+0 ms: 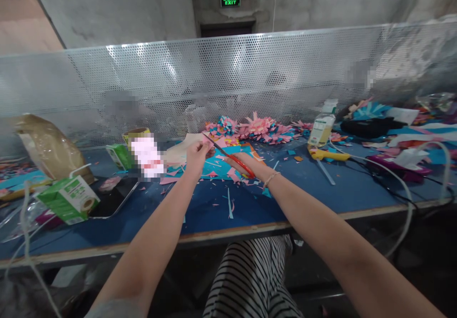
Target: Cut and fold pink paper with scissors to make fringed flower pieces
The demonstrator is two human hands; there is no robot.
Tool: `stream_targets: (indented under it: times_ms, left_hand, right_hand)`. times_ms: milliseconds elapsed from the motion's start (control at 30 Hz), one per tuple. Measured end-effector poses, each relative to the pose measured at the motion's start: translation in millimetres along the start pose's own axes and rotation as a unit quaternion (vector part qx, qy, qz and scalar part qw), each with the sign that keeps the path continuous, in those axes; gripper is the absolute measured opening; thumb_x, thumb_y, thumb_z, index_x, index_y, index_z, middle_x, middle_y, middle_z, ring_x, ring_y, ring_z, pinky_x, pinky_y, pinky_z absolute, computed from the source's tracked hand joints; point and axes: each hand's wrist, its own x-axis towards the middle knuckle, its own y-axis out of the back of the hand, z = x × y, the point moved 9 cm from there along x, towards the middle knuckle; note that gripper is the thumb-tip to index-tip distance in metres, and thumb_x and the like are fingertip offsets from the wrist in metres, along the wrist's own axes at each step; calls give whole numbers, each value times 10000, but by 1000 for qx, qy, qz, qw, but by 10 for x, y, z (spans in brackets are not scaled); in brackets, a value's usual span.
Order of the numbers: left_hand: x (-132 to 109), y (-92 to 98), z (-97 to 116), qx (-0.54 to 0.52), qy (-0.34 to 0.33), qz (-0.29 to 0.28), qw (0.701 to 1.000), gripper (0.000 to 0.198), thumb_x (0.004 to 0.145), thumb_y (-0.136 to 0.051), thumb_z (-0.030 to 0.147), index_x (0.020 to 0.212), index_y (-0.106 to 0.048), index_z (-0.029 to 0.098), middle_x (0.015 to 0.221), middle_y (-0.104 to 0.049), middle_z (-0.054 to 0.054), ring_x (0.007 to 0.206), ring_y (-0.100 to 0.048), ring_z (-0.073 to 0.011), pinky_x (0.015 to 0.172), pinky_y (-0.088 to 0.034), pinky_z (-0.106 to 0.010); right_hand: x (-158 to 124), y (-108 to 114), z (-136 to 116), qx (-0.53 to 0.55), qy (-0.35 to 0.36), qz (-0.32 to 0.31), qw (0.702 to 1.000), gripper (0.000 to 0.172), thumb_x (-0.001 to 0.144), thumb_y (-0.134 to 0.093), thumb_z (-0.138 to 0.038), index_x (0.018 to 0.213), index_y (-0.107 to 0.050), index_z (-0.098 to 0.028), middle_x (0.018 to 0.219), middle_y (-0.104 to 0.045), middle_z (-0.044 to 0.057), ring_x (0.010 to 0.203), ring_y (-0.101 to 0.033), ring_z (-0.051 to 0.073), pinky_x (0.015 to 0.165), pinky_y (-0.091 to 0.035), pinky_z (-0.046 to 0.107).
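Above the middle of the blue-topped table, my right hand (246, 163) is closed round the red handles of a pair of scissors (233, 158). Their dark blades point up and left, toward the fingertips of my left hand (200, 155). The left fingers are pinched on a small piece of pink paper (206, 139), partly hidden by the fingers and blades. Beneath both hands lie blue paper sheets (217, 165) strewn with pink scraps. Just behind them sits a pile of pink fringed paper flowers (259, 128).
On the left stand a green-and-white drink carton (69, 199), a dark tablet (112, 196), a lit phone (146, 156) and a brown bag (53, 146). At right are a bottle (321, 125), a yellow glue gun (328, 154) and loose cables. A perforated metal screen (150, 80) runs behind.
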Motion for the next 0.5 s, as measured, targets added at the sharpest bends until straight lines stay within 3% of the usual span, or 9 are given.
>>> stream_targets:
  times_ms: [200, 500]
  left_hand:
    - [10, 11, -32, -19, 19, 4, 1000, 262, 630, -644, 365, 668, -571, 117, 599, -592, -26, 546, -570, -101, 581, -491, -259]
    - [-45, -99, -83, -52, 68, -29, 996, 287, 578, -685, 363, 610, -535, 120, 545, -564, -7, 506, -544, -82, 555, -481, -238]
  right_hand:
    - [-93, 79, -188, -8, 36, 12, 999, 411, 769, -407, -540, 590, -370, -172, 527, -331, -32, 482, -285, 67, 462, -249, 225]
    - [-95, 14, -111, 127, -16, -11, 992, 415, 702, -466, -578, 672, -450, -165, 532, -345, -34, 515, -339, 83, 492, -297, 229]
